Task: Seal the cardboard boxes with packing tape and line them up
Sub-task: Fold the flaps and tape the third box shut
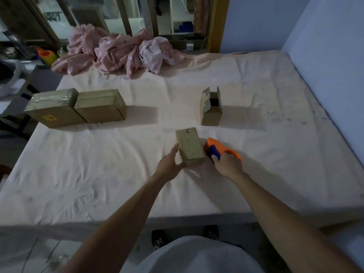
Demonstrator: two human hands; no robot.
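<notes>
Head view, Q: how was the small box [189, 147] held?
A: Clasped by the left hand [169, 164]; the tape dispenser [218, 146], just right of it, was gripped by the right hand [228, 164]. Tape could be skewed if it slid.

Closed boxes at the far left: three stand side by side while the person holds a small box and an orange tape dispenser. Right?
Not three. The head view shows two closed boxes side by side, while the left hand holds the small box and the right hand the orange tape dispenser.
</notes>
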